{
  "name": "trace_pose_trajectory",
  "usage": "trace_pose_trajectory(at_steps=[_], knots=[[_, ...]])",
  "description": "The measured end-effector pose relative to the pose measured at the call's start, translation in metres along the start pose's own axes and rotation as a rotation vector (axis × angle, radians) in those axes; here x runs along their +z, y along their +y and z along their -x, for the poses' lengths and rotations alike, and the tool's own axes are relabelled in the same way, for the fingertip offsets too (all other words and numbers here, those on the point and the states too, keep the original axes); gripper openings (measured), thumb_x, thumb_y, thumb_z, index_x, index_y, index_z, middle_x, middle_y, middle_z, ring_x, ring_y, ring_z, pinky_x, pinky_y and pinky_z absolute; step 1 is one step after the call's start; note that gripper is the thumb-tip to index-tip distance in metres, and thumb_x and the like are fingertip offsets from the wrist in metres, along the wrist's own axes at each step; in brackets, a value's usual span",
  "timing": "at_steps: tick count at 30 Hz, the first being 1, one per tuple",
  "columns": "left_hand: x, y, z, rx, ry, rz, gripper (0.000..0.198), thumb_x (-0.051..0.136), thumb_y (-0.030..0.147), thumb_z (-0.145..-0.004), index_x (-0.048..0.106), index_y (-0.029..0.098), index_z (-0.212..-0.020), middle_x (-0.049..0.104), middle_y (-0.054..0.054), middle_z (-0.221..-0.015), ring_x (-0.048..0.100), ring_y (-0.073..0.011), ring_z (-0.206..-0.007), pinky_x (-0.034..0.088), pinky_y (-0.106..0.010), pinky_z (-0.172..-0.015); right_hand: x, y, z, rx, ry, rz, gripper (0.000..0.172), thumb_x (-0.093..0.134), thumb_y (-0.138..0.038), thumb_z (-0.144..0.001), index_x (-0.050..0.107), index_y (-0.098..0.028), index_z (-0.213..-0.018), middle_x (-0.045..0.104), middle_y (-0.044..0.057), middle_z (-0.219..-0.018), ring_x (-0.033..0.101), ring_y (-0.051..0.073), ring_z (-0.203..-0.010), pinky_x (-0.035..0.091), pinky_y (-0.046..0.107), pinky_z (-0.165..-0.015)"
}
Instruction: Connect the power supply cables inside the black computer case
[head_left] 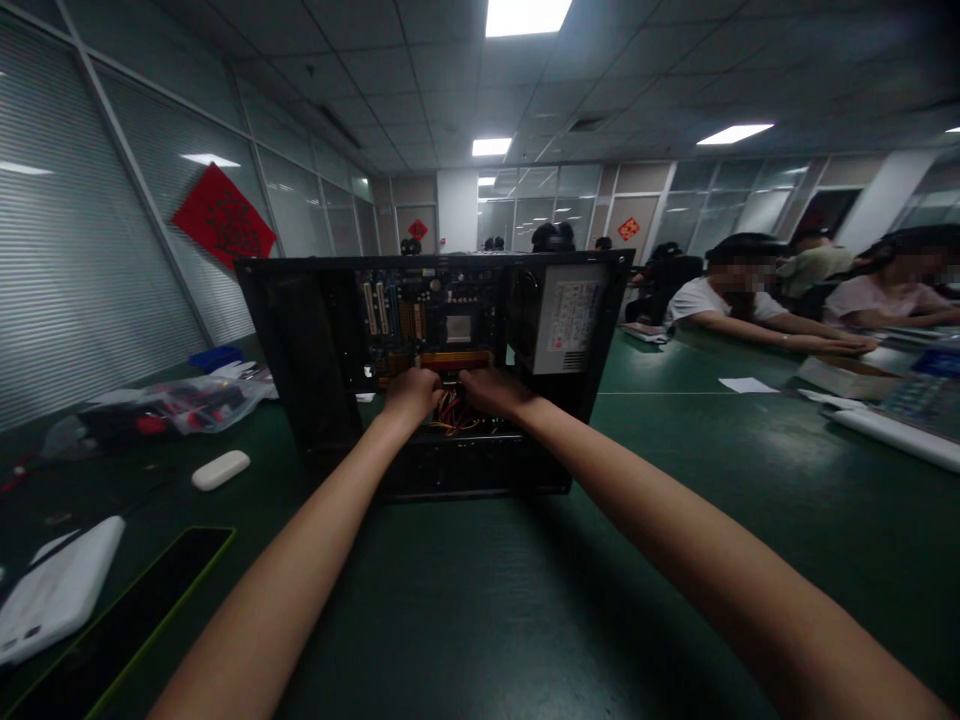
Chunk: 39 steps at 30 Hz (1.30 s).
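Observation:
An open black computer case (300, 340) lies on its side on the green table (525, 600), its motherboard (442, 315) and a grey power supply (570, 320) showing. Both my arms reach into it. My left hand (411, 392) and my right hand (491, 390) are closed side by side near the lower edge of the board, just above a bundle of red and yellow cables (454, 412). The fingers curl inward and press on something near the orange slots (454, 358); I cannot make out what they hold.
At the left lie a white oval device (220, 469), a white box (56, 590), a dark mat (127, 620) and a plastic bag of parts (202, 400). Other people (742, 300) sit at the table's far right with papers.

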<state>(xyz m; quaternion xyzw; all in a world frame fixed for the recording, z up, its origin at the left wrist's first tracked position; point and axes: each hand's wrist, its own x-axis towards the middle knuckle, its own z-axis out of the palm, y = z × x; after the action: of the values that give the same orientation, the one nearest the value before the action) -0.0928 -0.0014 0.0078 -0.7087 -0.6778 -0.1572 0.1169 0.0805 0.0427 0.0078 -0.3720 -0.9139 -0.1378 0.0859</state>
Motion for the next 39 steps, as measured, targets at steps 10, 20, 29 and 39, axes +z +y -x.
trace_pose_trajectory(at_steps=[10, 20, 29, 39], knots=[[0.0014, -0.0004, 0.0037, 0.043, 0.063, 0.109, 0.026, 0.058, 0.032, -0.093, 0.079, 0.027, -0.107, 0.079, -0.005, -0.106, 0.073, -0.0246, -0.096, 0.052, -0.030, -0.077, 0.0026, -0.0014, 0.0022, 0.071, 0.005, -0.009, 0.028, 0.045, -0.025, -0.099, 0.061, -0.013, -0.119, 0.072, 0.017, -0.113, 0.070, 0.030, -0.104, 0.051, 0.034, -0.079], [0.0043, -0.0009, 0.0027, 0.079, 0.062, 0.136, 0.026, 0.059, 0.035, -0.094, 0.080, 0.028, -0.107, 0.079, -0.005, -0.106, 0.073, -0.0241, -0.097, 0.050, -0.030, -0.077, 0.0006, -0.0025, 0.0042, 0.093, 0.010, -0.001, 0.028, 0.045, -0.024, -0.099, 0.061, -0.014, -0.120, 0.072, 0.018, -0.113, 0.070, 0.030, -0.104, 0.051, 0.034, -0.080], [-0.0005, 0.0016, 0.0031, 0.063, 0.027, 0.112, 0.027, 0.057, 0.036, -0.096, 0.080, 0.029, -0.109, 0.079, -0.004, -0.106, 0.072, -0.0228, -0.096, 0.048, -0.028, -0.075, -0.0016, -0.0011, 0.0076, 0.106, 0.018, 0.002, 0.028, 0.047, -0.029, -0.100, 0.058, -0.017, -0.123, 0.071, 0.017, -0.115, 0.069, 0.030, -0.107, 0.050, 0.033, -0.081], [-0.0018, 0.0045, 0.0049, 0.077, 0.027, 0.092, 0.028, 0.057, 0.033, -0.096, 0.080, 0.026, -0.110, 0.079, -0.007, -0.105, 0.072, -0.0245, -0.095, 0.048, -0.029, -0.074, -0.0026, -0.0003, 0.0066, 0.112, -0.001, -0.012, 0.031, 0.047, -0.028, -0.099, 0.058, -0.016, -0.125, 0.070, 0.017, -0.117, 0.068, 0.030, -0.109, 0.051, 0.033, -0.082]])
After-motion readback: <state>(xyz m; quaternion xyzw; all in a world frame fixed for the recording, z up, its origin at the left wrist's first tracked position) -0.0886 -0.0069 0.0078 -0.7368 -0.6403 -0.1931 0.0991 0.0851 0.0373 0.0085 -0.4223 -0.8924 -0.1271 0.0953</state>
